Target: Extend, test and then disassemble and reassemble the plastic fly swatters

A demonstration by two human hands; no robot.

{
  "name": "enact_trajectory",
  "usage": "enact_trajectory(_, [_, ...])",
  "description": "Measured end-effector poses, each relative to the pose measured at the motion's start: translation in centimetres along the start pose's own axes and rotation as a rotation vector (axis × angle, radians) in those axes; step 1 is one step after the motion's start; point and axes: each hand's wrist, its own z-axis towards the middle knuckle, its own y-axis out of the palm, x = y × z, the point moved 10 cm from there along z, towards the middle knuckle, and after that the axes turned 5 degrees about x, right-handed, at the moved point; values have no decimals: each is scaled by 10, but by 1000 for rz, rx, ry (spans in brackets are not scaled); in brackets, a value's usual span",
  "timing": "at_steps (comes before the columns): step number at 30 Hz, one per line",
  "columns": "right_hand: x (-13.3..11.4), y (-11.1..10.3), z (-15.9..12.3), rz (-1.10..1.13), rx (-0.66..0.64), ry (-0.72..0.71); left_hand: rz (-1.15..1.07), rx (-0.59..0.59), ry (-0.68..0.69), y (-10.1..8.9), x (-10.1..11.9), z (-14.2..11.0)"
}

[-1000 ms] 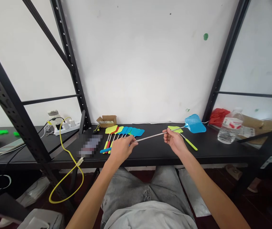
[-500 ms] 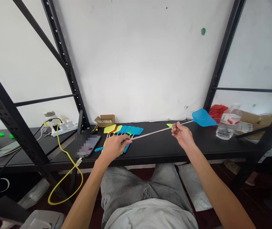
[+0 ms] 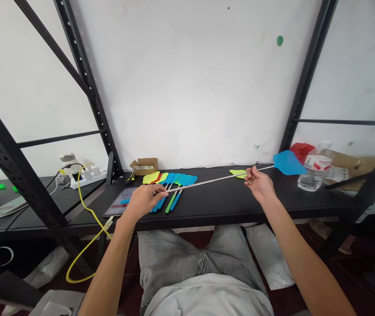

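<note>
Both hands hold one blue fly swatter (image 3: pixel 289 163) with a long thin metal rod, stretched across above the table and tilted up to the right. My left hand (image 3: pixel 145 199) is closed around the rod near its blue handle, whose end pokes out to the left. My right hand (image 3: pixel 260 183) pinches the rod a little short of the blue head. Under and beside my left hand lies a fanned row of fly swatters (image 3: pixel 187 180) in blue, yellow, red and green, handles toward me. A yellow-green swatter head (image 3: pixel 238 174) lies on the table behind the rod.
A phone (image 3: pixel 118 204) on a yellow cable lies left of my hand. Behind it stands a small open cardboard box (image 3: pixel 145 166). A water bottle (image 3: pixel 315 169) and red plastic bag (image 3: pixel 302 151) are at right. Black shelf posts (image 3: pixel 90 96) frame the table (image 3: pixel 220 206).
My hands have moved apart, left hand leftward and right hand rightward, and the rod between them looks longer. The swatter's head shifted right, now overlapping the bottle. More swatter handles show.
</note>
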Motion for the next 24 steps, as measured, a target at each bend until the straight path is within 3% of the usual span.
enact_trajectory(4, [9, 4, -1, 12, 3, 40, -5, 43, -7, -2, -9, 1])
enact_trajectory(7, [18, 4, -1, 66, 26, 92, -2, 153, 8, -10, -12, 3])
enact_trajectory(12, [29, 10, -6, 82, 23, 160, -39, 432, 89, -38, 14, 0])
enact_trajectory(14, [32, 17, -11, 70, -3, 172, -160, 466, 87, -43, 29, -3])
enact_trajectory(16, [34, 25, -17, 64, -25, 168, -340, 361, 68, -33, 43, -1])
enact_trajectory(19, [39, 40, -26, 59, -70, 165, -623, -14, 71, 9, 67, -3])
enact_trajectory(21, [44, 51, -32, 59, -113, 175, -760, -205, 61, 38, 75, -8])
enact_trajectory(24, [52, 63, -40, 60, -183, 187, -924, -249, -39, 73, 63, -7])
